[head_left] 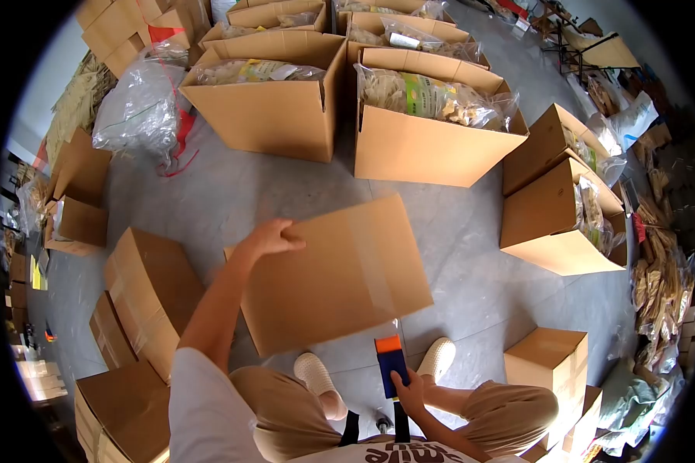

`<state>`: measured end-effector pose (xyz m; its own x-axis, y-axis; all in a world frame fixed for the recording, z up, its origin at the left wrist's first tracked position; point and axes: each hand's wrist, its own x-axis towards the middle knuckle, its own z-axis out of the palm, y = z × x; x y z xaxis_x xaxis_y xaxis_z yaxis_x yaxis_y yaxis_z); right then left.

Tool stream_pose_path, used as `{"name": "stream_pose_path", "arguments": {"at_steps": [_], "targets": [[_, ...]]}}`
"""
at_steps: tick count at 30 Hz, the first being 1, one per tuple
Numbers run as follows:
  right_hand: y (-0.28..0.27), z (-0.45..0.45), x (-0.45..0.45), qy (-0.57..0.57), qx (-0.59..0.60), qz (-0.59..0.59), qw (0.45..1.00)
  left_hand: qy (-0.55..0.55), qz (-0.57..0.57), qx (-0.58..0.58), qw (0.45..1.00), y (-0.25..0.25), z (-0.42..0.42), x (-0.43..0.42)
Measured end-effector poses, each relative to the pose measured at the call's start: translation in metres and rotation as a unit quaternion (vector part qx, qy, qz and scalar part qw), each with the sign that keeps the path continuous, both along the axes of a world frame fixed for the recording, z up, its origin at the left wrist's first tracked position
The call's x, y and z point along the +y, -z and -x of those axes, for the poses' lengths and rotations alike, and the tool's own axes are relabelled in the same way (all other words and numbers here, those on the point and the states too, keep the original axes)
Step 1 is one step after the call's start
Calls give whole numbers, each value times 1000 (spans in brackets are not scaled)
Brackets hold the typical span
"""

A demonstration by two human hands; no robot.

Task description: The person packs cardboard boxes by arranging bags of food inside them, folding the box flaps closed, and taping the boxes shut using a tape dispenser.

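Observation:
A closed cardboard box [316, 285] is tilted in front of me, a strip of clear tape [372, 266] running across its face. My left hand [272, 238] grips the upper left edge of this box, with the fingertips curled over onto its face. Low in the view, between my feet, my right hand [411, 390] is closed around a blue and orange tape dispenser [391, 369]. The orange end of the dispenser is just below the box's lower edge, and a short bit of clear tape seems to show there.
Several open boxes [432, 147] holding filled plastic bags stand ahead and at the right [556, 224]. Closed boxes [150, 285] are stacked to my left, with another box [547, 359] at lower right. A crumpled plastic bag [143, 100] with red strings lies at upper left.

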<state>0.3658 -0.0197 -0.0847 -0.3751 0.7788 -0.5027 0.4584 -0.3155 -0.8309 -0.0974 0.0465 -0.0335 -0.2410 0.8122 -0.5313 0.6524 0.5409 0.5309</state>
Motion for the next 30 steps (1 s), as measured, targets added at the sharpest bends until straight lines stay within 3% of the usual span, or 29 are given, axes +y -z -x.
{"name": "stream_pose_path", "arguments": {"at_steps": [3,5,8,10,11,13,14,15,16,17,19,20,22,24,26,29,30], "targets": [[23,-33,-15,10,-15,-11,1000,26,-76,44,996,13,-56,-42],[22,-42,-17,-27,-26,-21,999,16,-186,84,979,5,-79,-51],[18,-25,-6,6,15,-97,995,2,-239,121,963,64,-42,-33],[-10,5,14,30,39,-86,995,19,-122,195,973,63,-14,3],[-28,22,30,11,31,-62,998,21,-121,200,972,60,-5,9],[-54,63,63,1,32,-78,996,19,-160,530,833,49,5,26],[-83,92,83,13,35,-90,995,16,-161,531,832,34,5,38],[-71,105,104,7,57,-13,998,-26,-66,318,945,7,0,48],[-82,128,126,-17,75,-12,997,-67,35,84,994,-19,-3,50],[-103,158,141,-2,143,22,990,-68,39,84,993,-44,-6,43],[-121,196,173,-35,165,67,983,-115,-76,67,988,-80,-10,26],[-125,211,187,-56,184,47,980,-60,-82,276,956,-66,-5,12],[-132,224,196,-78,231,45,969,-66,-105,330,936,-29,13,5],[-99,205,181,-61,176,-112,976,-71,-138,385,910,-10,33,22],[-98,152,144,-6,121,-28,992,-65,-67,353,931,2,46,44],[-41,63,65,-29,-1,-13,999,-60,-18,366,929,7,55,58],[-16,42,47,-25,-34,46,998,-56,-16,362,930,9,54,59]]}}
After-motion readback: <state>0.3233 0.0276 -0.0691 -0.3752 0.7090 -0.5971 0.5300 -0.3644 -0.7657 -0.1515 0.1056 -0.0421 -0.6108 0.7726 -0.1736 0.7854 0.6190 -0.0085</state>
